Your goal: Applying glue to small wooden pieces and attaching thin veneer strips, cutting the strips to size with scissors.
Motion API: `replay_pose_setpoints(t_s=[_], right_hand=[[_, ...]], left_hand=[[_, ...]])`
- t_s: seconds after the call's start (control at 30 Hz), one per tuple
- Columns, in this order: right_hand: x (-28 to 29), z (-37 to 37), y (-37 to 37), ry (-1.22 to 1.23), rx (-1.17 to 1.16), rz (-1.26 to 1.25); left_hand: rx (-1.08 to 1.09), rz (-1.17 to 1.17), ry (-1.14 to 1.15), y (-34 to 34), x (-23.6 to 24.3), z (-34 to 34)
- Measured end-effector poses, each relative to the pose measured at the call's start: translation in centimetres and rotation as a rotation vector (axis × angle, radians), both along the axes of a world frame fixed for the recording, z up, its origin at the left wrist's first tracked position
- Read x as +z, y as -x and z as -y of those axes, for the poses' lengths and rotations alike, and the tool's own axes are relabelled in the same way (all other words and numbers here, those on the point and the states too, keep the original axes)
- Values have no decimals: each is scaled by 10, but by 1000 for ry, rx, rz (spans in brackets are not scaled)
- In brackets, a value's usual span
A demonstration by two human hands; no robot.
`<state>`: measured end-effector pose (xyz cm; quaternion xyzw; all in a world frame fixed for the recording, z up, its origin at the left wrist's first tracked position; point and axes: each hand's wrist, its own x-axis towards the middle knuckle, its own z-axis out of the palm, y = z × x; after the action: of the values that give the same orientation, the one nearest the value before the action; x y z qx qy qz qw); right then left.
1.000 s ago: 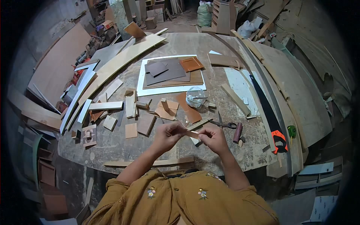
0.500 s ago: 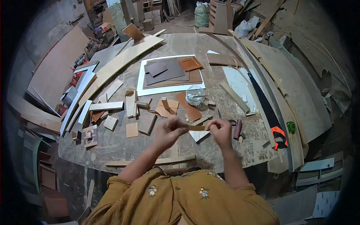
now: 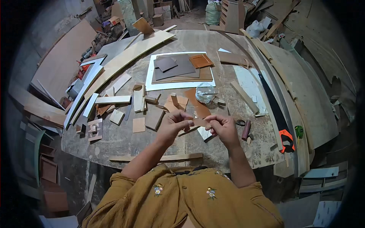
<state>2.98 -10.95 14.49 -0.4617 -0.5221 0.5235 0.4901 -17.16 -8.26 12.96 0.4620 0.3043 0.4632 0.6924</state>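
Note:
Between my two hands a small tan-brown strip (image 3: 200, 122) is stretched above the worktable (image 3: 167, 146). My left hand (image 3: 170, 129) pinches one end between thumb and fingers. The other end is pinched by my right hand (image 3: 226, 130). Whether the strip is leather or thin veneer I cannot tell. Partly hidden below it is a pale block (image 3: 205, 133). An orange-brown leather-like piece (image 3: 198, 106) lies just beyond my hands, beside a crumpled clear plastic bundle (image 3: 205, 93). To the right of my right hand lies a dark red cylinder (image 3: 246, 130).
Wood offcuts (image 3: 113, 100) are scattered on the left. Brown sheets (image 3: 178, 66) lie on a white board (image 3: 152, 84) farther back. At the right are a handsaw (image 3: 276, 114) and a green tape measure (image 3: 299, 132). A wooden batten (image 3: 178, 157) lies along the near edge.
My hands still hold the strip, which now shows more of its flat face. My right thumb and fingers have shifted on its end. The whole view has moved slightly.

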Motion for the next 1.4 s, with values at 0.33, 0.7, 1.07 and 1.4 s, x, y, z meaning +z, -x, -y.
replay_pose_setpoints(t_s=[0.33, 0.7, 1.07, 1.4], right_hand=[[-33, -10, 4, 30, -60, 13], [-37, -18, -13, 239, 180, -191], [-55, -18, -2, 278, 61, -25], [-65, -23, -10, 336, 63, -113]], left_hand=[[95, -176, -172, -7, -16, 11], [63, 25, 278, 4, -42, 0], [77, 9, 378, 6, -58, 1], [72, 4, 523, 9, -72, 0]])
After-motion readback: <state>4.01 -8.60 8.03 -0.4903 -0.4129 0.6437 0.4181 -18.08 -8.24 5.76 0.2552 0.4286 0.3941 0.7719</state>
